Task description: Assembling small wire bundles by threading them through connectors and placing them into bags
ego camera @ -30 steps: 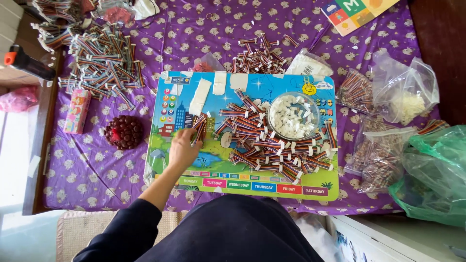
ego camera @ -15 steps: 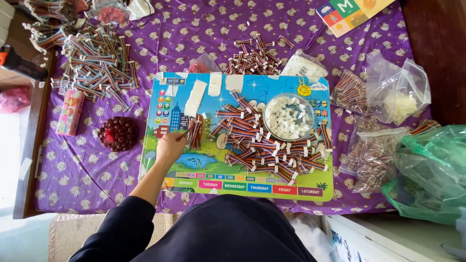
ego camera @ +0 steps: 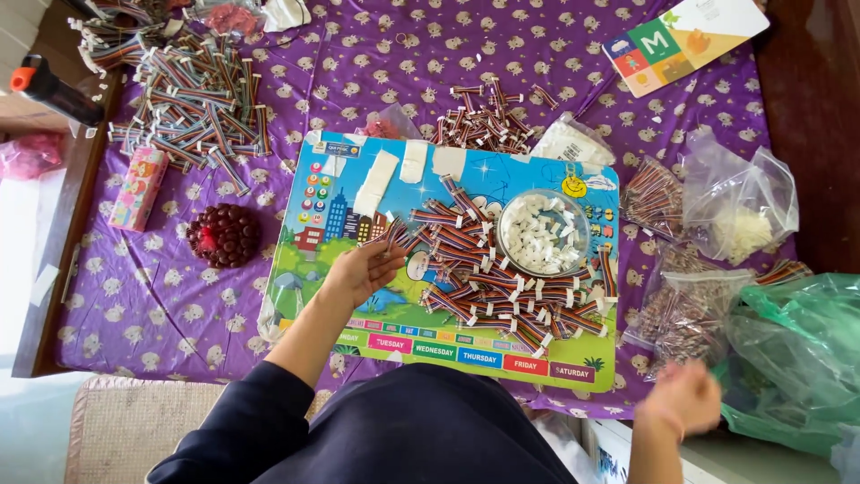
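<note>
Two hands now: left hand (ego camera: 358, 272) fingers pinching ribbon-cable bundle (ego camera: 392, 235); right hand (ego camera: 685, 399) newly visible, blurred, grip unclear.

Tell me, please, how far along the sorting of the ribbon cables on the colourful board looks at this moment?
Done: a large pile of striped cables lies apart on the purple cloth. In hand: the left hand holds a small bundle of cables; the blurred right hand is low beside the green bag. Left: many cables on the board around the bowl of white pieces.
</note>
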